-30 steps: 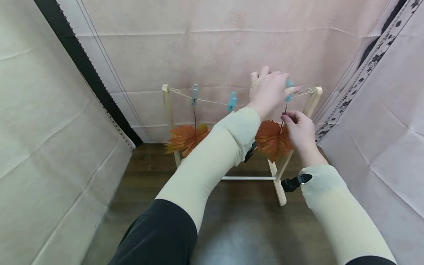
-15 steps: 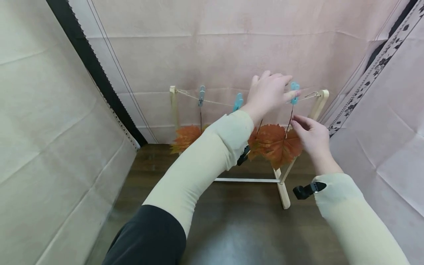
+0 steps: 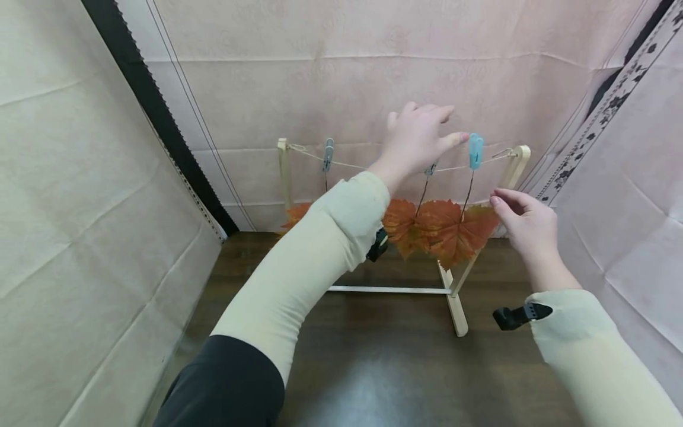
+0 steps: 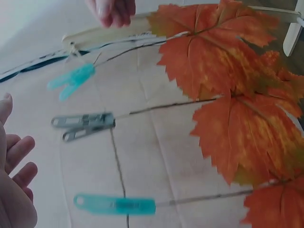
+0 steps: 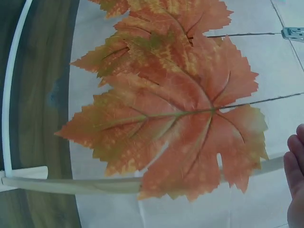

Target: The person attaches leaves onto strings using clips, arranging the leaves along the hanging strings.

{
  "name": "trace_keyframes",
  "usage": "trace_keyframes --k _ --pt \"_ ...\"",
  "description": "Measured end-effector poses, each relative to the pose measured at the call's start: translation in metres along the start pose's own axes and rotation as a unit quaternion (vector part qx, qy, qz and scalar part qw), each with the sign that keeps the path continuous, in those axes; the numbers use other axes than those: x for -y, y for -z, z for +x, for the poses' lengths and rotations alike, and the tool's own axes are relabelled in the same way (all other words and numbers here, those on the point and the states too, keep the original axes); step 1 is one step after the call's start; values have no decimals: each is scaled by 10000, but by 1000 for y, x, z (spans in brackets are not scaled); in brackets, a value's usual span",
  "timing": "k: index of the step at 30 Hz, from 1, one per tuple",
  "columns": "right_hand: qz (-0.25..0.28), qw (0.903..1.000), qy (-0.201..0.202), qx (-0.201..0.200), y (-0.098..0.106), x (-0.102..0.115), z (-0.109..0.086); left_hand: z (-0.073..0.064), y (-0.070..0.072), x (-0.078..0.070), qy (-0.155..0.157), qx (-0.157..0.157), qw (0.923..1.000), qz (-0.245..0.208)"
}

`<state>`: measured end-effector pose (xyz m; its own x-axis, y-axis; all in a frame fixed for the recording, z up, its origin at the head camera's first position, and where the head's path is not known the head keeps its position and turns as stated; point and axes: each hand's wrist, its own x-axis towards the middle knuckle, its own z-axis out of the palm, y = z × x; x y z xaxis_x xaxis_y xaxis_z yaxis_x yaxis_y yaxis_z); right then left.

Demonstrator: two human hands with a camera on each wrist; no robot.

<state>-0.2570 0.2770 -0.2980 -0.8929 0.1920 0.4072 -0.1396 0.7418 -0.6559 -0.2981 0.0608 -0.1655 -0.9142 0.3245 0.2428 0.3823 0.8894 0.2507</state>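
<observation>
My left hand hovers above the string with fingers spread, its thumb just left of the right-end blue clothespin. That clothespin holds the stem of an orange artificial maple leaf. To the right of this leaf is my right hand, thumb and forefinger close together with nothing visible between them; the right wrist view has its fingers apart from the leaf. A grey clothespin and another blue clothespin hold more leaf stems in the left wrist view. My left forearm partly covers leaves in the head view.
A wooden frame carries the string, with a white bar low between its sides. Another grey clothespin hangs near its left post. Pale cloth walls surround the brown wood-grain surface.
My left hand has come off the right-end clothespin and drifted left. My right hand has let go of the leaf stem and moved right and slightly down. The leaf hangs from the clothespin.
</observation>
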Motion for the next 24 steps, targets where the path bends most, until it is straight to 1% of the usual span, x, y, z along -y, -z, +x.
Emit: trace_keyframes --k 4,7,11,13,19,24 --pt "-80 9999 -40 94 6 -3 -1 -6 10 15 83 -272 9996 -70" --pt "-124 9998 -100 148 10 -8 -3 -12 13 25 141 -518 9982 -250" --pt "-68 9998 -172 99 14 -15 -6 -21 9 36 188 -670 9962 -528" --pt "59 9997 -230 48 16 -18 -8 -26 6 41 180 -722 9951 -650" --pt "337 9990 -273 -141 22 -26 -11 -39 4 56 112 -1050 9915 -755" --pt "341 9990 -258 -164 25 -29 -14 -50 5 67 157 -1322 9850 -1102"
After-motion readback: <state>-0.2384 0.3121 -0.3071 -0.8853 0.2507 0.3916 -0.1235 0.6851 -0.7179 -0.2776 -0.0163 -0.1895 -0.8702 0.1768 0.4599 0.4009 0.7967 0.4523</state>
